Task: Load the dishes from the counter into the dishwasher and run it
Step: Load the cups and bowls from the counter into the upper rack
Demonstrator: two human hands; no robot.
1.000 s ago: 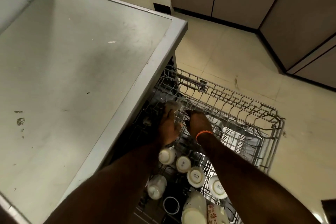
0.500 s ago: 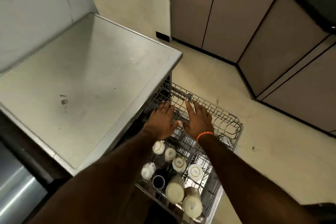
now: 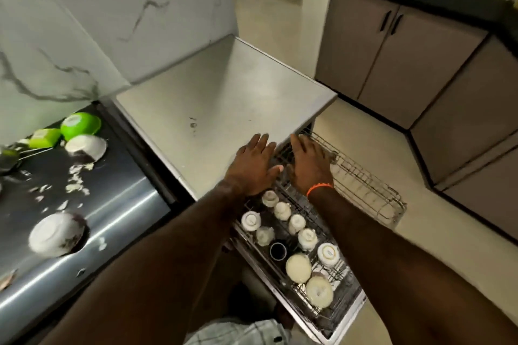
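Both hands are flat and open, holding nothing. The left hand (image 3: 253, 166) and right hand (image 3: 309, 166) float over the pulled-out dishwasher rack (image 3: 364, 185). White cups (image 3: 281, 211) (upside down) sit in the rack. More bowls (image 3: 57, 234) wait on the counter (image 3: 112, 204).

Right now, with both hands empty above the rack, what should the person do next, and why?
Probably reach left for a bowl on the counter. Both the left hand and right hand are open and hold nothing, the rack has bare space at its far end, and dishes remain out: a green bowl and white bowls upside down on the counter.
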